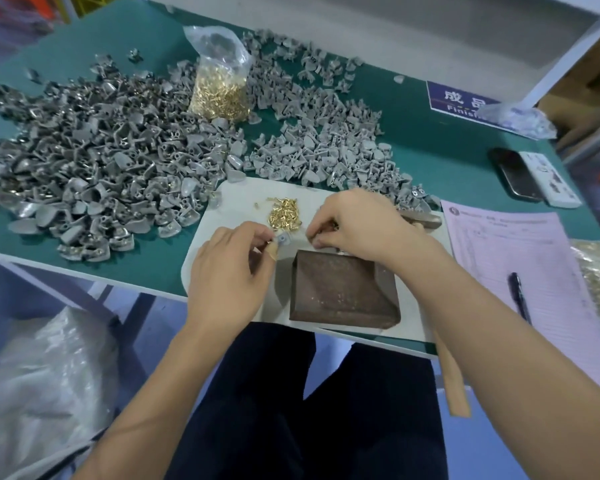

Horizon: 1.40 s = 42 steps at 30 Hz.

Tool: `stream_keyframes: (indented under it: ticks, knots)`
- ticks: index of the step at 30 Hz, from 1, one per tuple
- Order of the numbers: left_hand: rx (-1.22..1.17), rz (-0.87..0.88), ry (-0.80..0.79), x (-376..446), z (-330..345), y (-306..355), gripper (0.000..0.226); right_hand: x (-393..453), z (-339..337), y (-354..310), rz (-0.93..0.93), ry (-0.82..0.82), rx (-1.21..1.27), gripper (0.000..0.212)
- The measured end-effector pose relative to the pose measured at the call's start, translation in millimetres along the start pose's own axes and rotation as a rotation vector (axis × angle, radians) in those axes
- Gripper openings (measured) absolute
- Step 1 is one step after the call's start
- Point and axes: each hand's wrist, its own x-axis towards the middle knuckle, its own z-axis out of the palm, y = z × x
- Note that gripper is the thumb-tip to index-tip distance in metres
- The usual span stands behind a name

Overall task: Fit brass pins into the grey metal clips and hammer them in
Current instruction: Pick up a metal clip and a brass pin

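Trousers (pixel 291 393), dark, filled the nearest part of the view, with a plastic bag (pixel 42 368) low at the left. Above them a brown metal block (pixel 340 289) sat on a pale mat (pixel 236 202) at the counter (pixel 447 143) edge. The left hand (pixel 229 271) pinched a grey clip (pixel 282 240) between thumb and fingers, just beyond the block. The right hand (pixel 357 226) had its fingers curled beside the clip, apparently pinching a pin, though that was too small to tell. A small heap of brass pins (pixel 284 213) lay just past both hands. Farther back spread the big pile of clips (pixel 101 157) and a bag of pins (pixel 222 88). A pen (pixel 520 296) lay on a pink form (pixel 520 244) at the right.
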Motion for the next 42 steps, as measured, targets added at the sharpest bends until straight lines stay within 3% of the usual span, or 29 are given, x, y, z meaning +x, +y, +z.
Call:
stream_keyframes:
  ticks: [5, 14, 17, 23, 29, 34, 36, 40, 42]
  knots:
    - [-0.335, -0.112, -0.026, -8, -7, 6, 0.012, -4, 4, 4, -0.08, 0.021, -0.07, 0.006]
    - [-0.424, -0.122, 0.004, -27, -15, 26, 0.007, -15, 7, 27, -0.102, 0.063, 0.013, 0.021]
    - [-0.385, -0.008, 0.006, -35, -18, 49, 0.005, -15, 9, 27, -0.102, 0.076, 0.016, 0.026]
    - [-0.18, 0.291, -0.133, -46, -6, 71, 0.01, -14, 9, 31, -0.088, 0.081, 0.016, 0.023]
    - [-0.091, 0.346, -0.102, -48, 17, 67, 0.01, -15, 11, 31, -0.17, 0.137, -0.117, 0.009]
    - [-0.089, 0.33, -0.07, -43, 25, 67, 0.011, -12, 11, 32, -0.217, 0.196, -0.159, 0.014]
    - [-0.088, 0.309, -0.089, -40, 25, 67, 0.01, -15, 7, 38, -0.176, 0.268, 0.011, 0.011]
    - [-0.103, 0.261, -0.107, -38, 27, 71, 0.01, -34, -3, 64, 0.019, 0.452, 0.653, 0.012]
    - [-0.128, 0.227, -0.109, -37, 29, 76, 0.012, -51, -1, 74, 0.06, 0.537, 0.713, 0.016]
